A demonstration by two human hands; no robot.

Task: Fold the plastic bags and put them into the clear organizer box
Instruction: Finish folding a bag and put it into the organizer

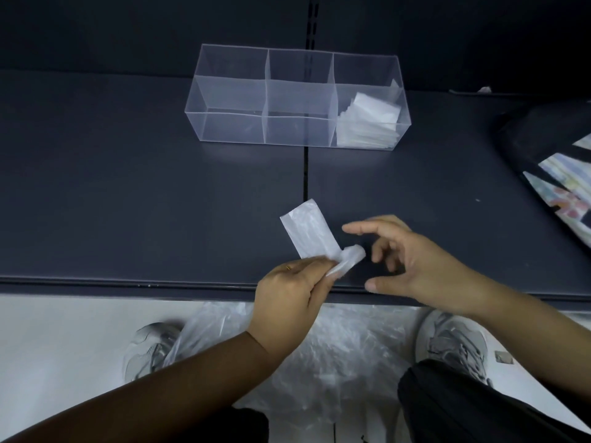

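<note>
A thin white plastic bag (309, 230), folded into a narrow strip, lies on the dark shelf near its front edge. My left hand (287, 298) pinches the strip's near end, where the plastic is rolled over. Just to the right hovers my right hand (406, 260), fingers spread, holding nothing. At the back stands the clear organizer box (230, 94) with three compartments. Its right compartment holds a stack of folded bags (367, 123); the left and middle ones look empty.
A loose heap of plastic bags (319, 346) lies on the pale floor between my two grey shoes, below the shelf edge (128, 282). A dark bag with a colourful print (553, 174) rests at the shelf's right end.
</note>
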